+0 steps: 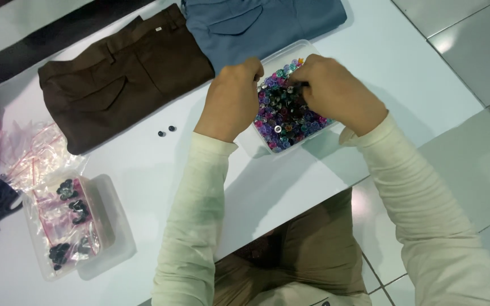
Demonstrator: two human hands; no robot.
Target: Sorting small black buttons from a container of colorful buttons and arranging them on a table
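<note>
Purple and blue beads (290, 113) fill a clear tub (256, 144), half hidden by hands
Left hand (232, 99) curled on its rim; right hand (330, 90) pinches among beads, grasp unclear

White table (160, 164) bears folded trousers (123, 76), bead tub (290, 105), bag tray (80, 226)

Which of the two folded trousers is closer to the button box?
The blue trousers: their edge meets the button box, while the brown trousers lie farther left.
</note>
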